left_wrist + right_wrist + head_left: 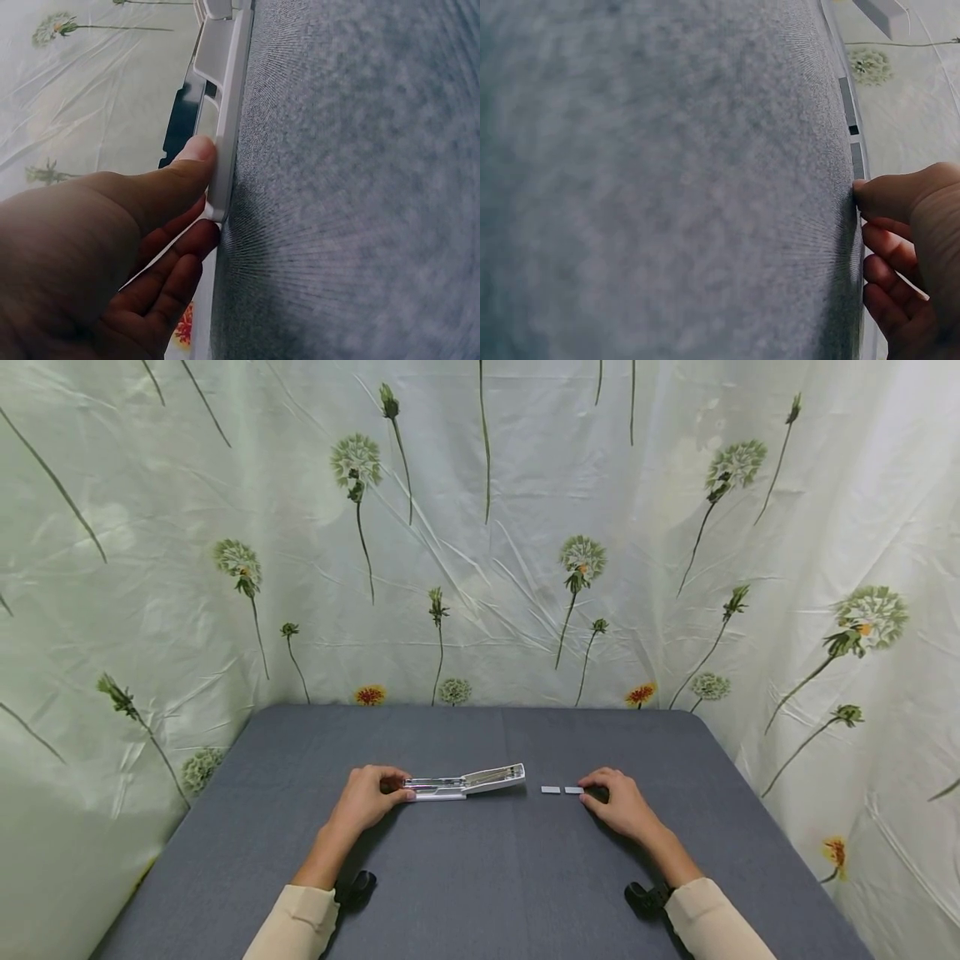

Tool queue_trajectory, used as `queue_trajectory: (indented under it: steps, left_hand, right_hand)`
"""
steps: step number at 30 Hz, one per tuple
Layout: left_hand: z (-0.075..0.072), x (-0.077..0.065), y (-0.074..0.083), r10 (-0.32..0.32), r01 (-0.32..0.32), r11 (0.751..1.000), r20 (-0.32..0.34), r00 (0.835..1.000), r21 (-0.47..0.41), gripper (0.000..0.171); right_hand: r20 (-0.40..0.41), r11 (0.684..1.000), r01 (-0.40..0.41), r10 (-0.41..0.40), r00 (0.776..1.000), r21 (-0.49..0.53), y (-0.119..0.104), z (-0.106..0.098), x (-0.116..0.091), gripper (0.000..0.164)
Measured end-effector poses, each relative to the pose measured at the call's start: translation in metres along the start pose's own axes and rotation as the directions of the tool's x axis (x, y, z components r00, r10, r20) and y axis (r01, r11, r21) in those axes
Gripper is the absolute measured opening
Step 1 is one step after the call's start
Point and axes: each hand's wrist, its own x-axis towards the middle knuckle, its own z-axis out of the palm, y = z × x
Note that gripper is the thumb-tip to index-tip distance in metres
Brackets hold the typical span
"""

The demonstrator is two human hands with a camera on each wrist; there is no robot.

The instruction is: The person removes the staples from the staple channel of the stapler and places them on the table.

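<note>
A white stapler (491, 780) lies on the table, swung wide so its upper arm slants up to the right and shows the metal inside. My left hand (367, 796) grips the far left end of its base, thumb on the near side. The left wrist view shows that thumb pressed along the white base (231, 112), with the dark metal channel (184, 120) behind it. Right of the stapler, two short grey staple strips (551, 790) lie end to end. My right hand (621, 807) pinches the right-hand strip (857, 159) at its outer end, thumb tip right against it.
Grey cloth covers the table (480, 877). Behind it and along both sides hangs a pale curtain (480, 527) printed with dandelions. A dark strap device sits on each wrist, close over the tabletop.
</note>
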Motion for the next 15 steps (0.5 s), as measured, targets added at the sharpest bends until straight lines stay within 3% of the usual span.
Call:
queue_trajectory:
  steps: [5, 10, 15]
  left_hand:
    - [0.002, 0.001, 0.000, 0.018, -0.018, 1.000, 0.000, 1.000, -0.004, 0.019]
    - [0.002, -0.002, -0.003, 0.045, -0.045, 0.999, 0.005, 0.999, 0.000, 0.020]
    - [-0.001, -0.009, -0.005, 0.079, -0.079, 0.997, 0.026, 0.997, 0.014, 0.032]
  right_hand:
    - [0.020, 1.000, 0.025, -0.025, 0.999, -0.015, -0.001, -0.002, -0.005, 0.021]
    - [0.090, 0.999, 0.017, -0.014, 0.996, -0.031, -0.003, -0.004, -0.011, 0.034]
    - [0.139, 0.998, 0.044, -0.038, 0.990, -0.037, -0.006, -0.008, -0.016, 0.050]
